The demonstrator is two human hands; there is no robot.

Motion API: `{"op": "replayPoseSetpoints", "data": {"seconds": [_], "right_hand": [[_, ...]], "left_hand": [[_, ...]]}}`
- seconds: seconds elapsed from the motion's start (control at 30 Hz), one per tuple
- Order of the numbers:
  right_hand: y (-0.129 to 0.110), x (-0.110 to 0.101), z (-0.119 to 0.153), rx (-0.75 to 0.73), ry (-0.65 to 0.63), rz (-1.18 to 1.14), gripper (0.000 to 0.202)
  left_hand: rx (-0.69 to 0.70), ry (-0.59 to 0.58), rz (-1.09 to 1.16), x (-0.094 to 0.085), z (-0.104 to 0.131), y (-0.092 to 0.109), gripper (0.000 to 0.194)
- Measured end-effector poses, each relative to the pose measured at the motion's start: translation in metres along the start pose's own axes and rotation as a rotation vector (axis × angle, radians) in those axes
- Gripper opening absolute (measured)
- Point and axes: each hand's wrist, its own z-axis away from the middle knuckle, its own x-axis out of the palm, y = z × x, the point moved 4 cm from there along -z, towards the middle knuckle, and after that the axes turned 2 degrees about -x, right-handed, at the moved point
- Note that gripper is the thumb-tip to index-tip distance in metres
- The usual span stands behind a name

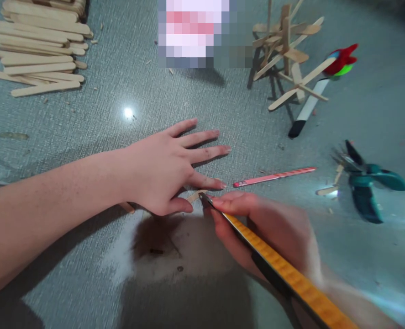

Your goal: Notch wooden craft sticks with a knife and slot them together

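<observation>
My left hand (164, 169) lies flat on the grey table with its fingers spread. Under it is a wooden craft stick (198, 196); one end shows between thumb and forefinger, and another wooden end pokes out below the wrist. In my right hand (277, 228) is an orange and black utility knife (277, 265), gripped near its front. Its tip meets the stick close to my left forefinger. Part of the stick is hidden by my left hand. Just beyond the knife tip lies a pink striped pencil (274, 177).
A pile of craft sticks (41, 45) lies at the upper left. At upper right stands a structure of joined sticks (287, 55), beside a white marker (310, 107) and a red and green object (342, 61). Green-handled pliers (365, 173) and stick pieces (327, 190) are at right.
</observation>
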Motion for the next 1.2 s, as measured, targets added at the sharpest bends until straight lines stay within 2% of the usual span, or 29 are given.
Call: {"op": "replayPoseSetpoints", "data": {"seconds": [0.3, 0.43, 0.67, 0.9, 1.2], "right_hand": [[0.001, 0.000, 0.002, -0.002, 0.002, -0.031, 0.028], [0.004, 0.001, 0.004, -0.002, 0.011, -0.056, 0.028], [0.020, 0.003, 0.019, 0.094, 0.134, -0.126, 0.024], [0.015, 0.004, 0.013, 0.047, 0.121, -0.048, 0.024], [0.014, 0.004, 0.013, 0.013, 0.113, -0.042, 0.023]], "left_hand": [[-0.010, 0.033, 0.034, -0.001, 0.000, 0.000, 0.059], [-0.012, 0.001, 0.023, 0.000, 0.000, 0.000, 0.060], [-0.004, 0.040, 0.036, -0.001, 0.001, 0.000, 0.058], [0.002, 0.056, 0.027, 0.000, 0.001, 0.000, 0.059], [-0.020, -0.014, 0.007, 0.001, -0.001, 0.000, 0.060]]}}
